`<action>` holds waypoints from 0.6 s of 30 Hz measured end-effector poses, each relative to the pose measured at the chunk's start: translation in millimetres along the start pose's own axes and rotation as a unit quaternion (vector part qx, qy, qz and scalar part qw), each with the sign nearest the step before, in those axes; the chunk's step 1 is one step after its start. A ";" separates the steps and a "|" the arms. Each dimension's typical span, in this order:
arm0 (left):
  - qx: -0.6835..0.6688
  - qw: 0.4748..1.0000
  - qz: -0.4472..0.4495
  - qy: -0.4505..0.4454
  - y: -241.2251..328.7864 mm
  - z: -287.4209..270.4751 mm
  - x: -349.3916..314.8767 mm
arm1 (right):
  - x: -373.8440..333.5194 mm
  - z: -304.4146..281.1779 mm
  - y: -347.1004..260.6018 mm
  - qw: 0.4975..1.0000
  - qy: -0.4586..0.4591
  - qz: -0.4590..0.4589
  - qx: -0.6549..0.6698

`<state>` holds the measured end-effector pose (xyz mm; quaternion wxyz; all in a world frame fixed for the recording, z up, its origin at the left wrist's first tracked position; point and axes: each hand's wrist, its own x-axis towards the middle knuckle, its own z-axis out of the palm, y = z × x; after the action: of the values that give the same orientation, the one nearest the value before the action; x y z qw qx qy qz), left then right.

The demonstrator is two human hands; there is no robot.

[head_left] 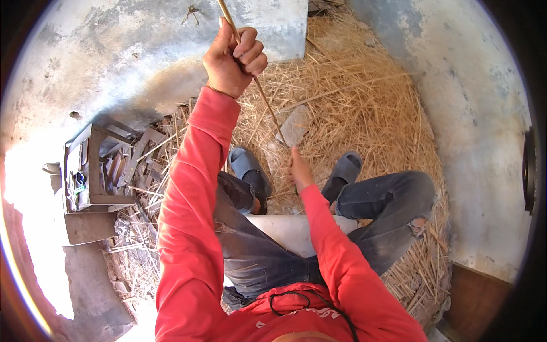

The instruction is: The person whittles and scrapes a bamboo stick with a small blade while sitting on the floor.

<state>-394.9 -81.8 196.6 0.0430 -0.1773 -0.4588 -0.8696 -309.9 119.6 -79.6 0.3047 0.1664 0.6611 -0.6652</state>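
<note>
Head view: one slender stick (264, 97) slants from the far edge, left of centre, toward the middle.
Left hand (233, 61): fist wrapped around the stick, thumb along it, probably steadying its upper length.
Right hand (299, 170): fingers curled beside the stick's near end, presumably for close control; cannot tell whether they pinch it.
Count: two hands, one stick, two grey slippers (245, 162), one slab (297, 122) on straw (359, 85).

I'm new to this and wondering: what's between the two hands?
In the head view, a thin stick runs from the left hand down toward the right hand, with straw lying below.
</note>
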 end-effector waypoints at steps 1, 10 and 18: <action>0.004 1.000 0.000 0.018 3.7 2.2 -5.9 | -44.3 -8.2 -31.0 0.999 -0.002 0.023 0.027; 0.062 0.986 0.070 0.137 -7.9 4.1 3.4 | -236.8 -171.3 -207.0 0.783 0.208 -0.551 0.199; 0.112 0.976 0.082 0.166 -25.4 40.2 17.7 | -113.6 -369.2 62.2 0.744 0.460 -0.195 -0.444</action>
<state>-406.7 -32.9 203.7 0.2087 -0.0617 -0.5237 -0.8236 -251.7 506.5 -83.1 -0.1339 0.1658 0.9595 -0.1844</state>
